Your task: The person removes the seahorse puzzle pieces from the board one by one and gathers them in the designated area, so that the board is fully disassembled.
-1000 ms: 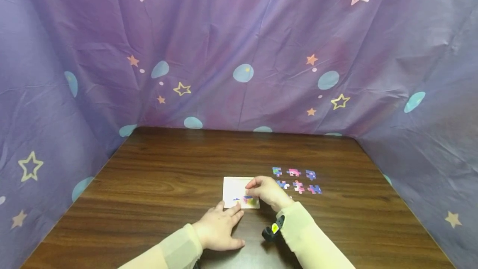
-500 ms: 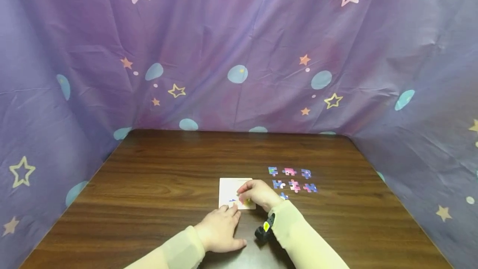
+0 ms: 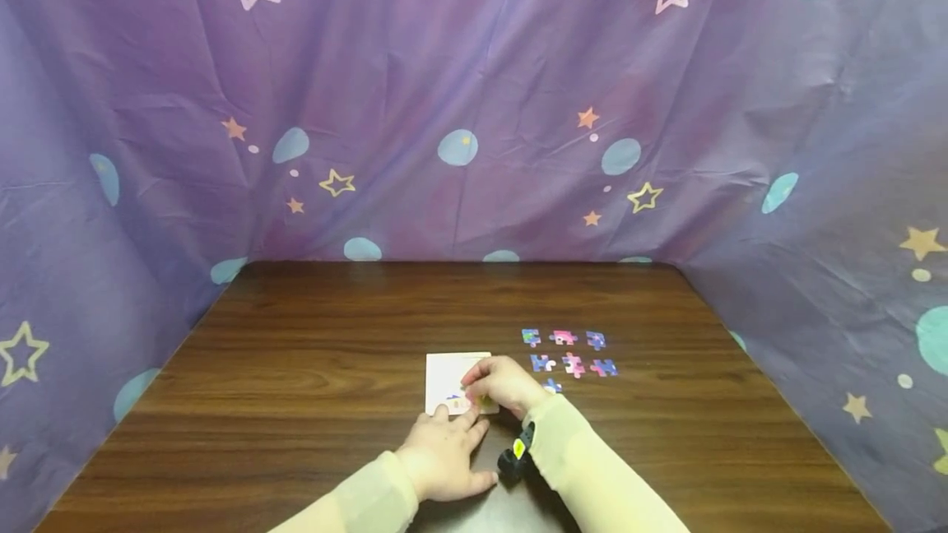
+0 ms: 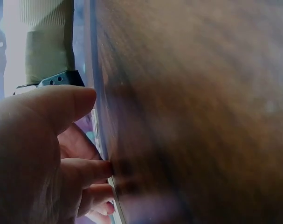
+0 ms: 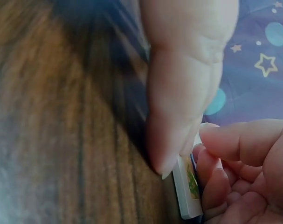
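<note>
A flat white puzzle tray (image 3: pixel 441 370) lies on the table, with coloured puzzle pieces (image 3: pixel 453 399) along its near side. Over the tray's right part my right hand (image 3: pixel 511 389) pinches a puzzle piece, thumb and fingers bent down at the tray; the fingers mostly hide it. My left hand (image 3: pixel 440 455) rests palm down in front, fingers spread and fingertips at the tray's near edge. From the right wrist, the tray's edge (image 5: pixel 181 186) shows between the left fingertip (image 5: pixel 161 161) and the curled right hand (image 5: pixel 244 172).
Several loose puzzle pieces (image 3: pixel 573 365), blue and pink, lie in rows right of the tray. A black strap (image 3: pixel 516 452) sits on the right wrist. The brown wooden table (image 3: pixel 296 401) is walled by a purple curtain (image 3: pixel 459 72) with stars and moons.
The head view has turned slightly right. My right hand has shifted a little toward the tray's near side and my left fingers. The left hand stays at the near edge.
</note>
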A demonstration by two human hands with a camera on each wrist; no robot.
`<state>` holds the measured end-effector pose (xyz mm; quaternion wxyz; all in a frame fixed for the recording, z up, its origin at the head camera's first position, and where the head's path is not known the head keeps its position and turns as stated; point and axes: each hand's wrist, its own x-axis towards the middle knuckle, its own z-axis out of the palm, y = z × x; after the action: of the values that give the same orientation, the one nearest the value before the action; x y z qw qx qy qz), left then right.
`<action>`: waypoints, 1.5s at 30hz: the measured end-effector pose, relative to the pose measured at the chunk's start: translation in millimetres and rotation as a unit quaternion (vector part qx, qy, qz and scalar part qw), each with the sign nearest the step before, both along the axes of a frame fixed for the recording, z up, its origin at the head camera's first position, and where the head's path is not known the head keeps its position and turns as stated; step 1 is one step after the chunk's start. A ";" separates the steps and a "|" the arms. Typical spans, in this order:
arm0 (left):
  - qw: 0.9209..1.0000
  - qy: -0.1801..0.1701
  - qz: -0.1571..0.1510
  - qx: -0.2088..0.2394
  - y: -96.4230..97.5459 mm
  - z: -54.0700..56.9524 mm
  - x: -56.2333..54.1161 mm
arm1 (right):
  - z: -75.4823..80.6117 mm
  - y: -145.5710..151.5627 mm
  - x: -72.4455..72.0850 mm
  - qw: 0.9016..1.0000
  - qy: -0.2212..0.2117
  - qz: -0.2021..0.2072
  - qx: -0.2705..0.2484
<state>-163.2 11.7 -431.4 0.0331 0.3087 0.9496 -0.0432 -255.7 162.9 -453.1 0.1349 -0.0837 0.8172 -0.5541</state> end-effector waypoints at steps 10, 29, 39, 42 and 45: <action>1.000 0.007 -0.008 0.007 -1.0 2.0 -1.0 | 1.7 -1.1 -1.3 1.000 -0.016 0.010 0.003; 1.000 0.005 -0.001 0.027 -1.8 1.3 -5.0 | 7.3 -16.1 -6.1 0.997 -0.002 0.008 0.079; 1.000 -0.002 0.002 0.029 -4.2 1.4 -5.9 | 7.1 -22.4 -4.3 0.997 -0.006 0.004 0.082; 1.000 -0.007 0.003 0.028 -4.1 1.4 -6.3 | 6.7 -21.6 -4.3 0.996 -0.010 0.006 0.084; 1.000 -0.011 0.003 0.026 -3.8 1.2 -6.7 | 6.0 -20.1 -4.6 0.996 -0.016 0.009 0.086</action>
<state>-170.0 7.8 -430.1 0.0357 0.3072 0.9509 -0.0151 -260.3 142.8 -447.1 0.1596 -0.0707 0.8586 -0.4821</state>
